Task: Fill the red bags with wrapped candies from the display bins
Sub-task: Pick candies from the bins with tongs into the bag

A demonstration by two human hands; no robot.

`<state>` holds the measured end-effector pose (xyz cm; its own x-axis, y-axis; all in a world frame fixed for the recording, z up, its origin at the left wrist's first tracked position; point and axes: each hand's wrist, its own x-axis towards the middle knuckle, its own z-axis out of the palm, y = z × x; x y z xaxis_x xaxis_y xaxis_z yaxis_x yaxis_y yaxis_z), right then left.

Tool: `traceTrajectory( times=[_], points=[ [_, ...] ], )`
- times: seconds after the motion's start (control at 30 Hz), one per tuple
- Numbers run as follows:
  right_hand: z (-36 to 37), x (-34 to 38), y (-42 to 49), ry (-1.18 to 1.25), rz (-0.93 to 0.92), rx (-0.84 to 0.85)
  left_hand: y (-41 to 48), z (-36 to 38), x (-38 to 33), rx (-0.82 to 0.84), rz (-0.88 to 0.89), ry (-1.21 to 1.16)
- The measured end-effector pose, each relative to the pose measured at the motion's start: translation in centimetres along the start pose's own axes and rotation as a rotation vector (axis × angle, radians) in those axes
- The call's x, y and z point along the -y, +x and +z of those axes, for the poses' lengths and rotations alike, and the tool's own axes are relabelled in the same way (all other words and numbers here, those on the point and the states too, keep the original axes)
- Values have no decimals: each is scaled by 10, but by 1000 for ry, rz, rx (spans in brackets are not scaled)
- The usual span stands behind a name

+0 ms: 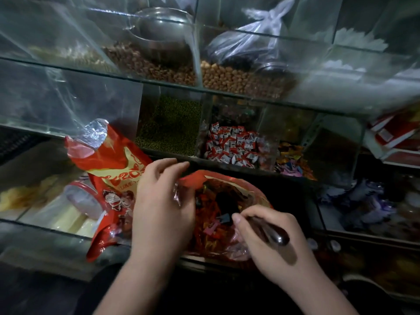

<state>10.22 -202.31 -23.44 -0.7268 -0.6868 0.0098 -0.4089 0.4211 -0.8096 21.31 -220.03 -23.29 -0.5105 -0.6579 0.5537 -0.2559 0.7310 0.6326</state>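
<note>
Head view: In the middle low part of the frame lies an open red bag [229, 214], full of mixed wrapped candies. The left hand [159, 201] holds the bag's left rim, fingers bent over the edge. The right hand [270, 244] sits at the bag's right side, fingers curled round a dark shiny tool [273, 234]; I cannot tell what it is.

To the left stands a second red bag [113, 176] with a cartoon drawing. Its small word "LOVE" can be read, but the big letters are partly hidden.

Just above the hands is a glass bin of red and white candies [231, 146]. Their print is too small to read. Left of it are tiny green beans [170, 123]. At the top sits a metal bowl [159, 35] on brown nuts [145, 62].
</note>
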Motion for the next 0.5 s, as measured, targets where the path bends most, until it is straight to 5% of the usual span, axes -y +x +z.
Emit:
traceTrajectory(
  times=[0.07, 0.13, 0.27, 0.5],
  points=[
    [2, 6, -4, 96, 63, -48, -22, -5, -10, -102, 155, -107],
    [5, 10, -7, 129, 87, -72, -34, 1, -13, -3, 220, -158],
    [17, 13, -3, 198, 183, -38, -42, 20, -11, 209, 63, -141],
    [2, 8, -1, 520, 329, -149, -41, 17, -1, 216, 79, -162]
  ],
)
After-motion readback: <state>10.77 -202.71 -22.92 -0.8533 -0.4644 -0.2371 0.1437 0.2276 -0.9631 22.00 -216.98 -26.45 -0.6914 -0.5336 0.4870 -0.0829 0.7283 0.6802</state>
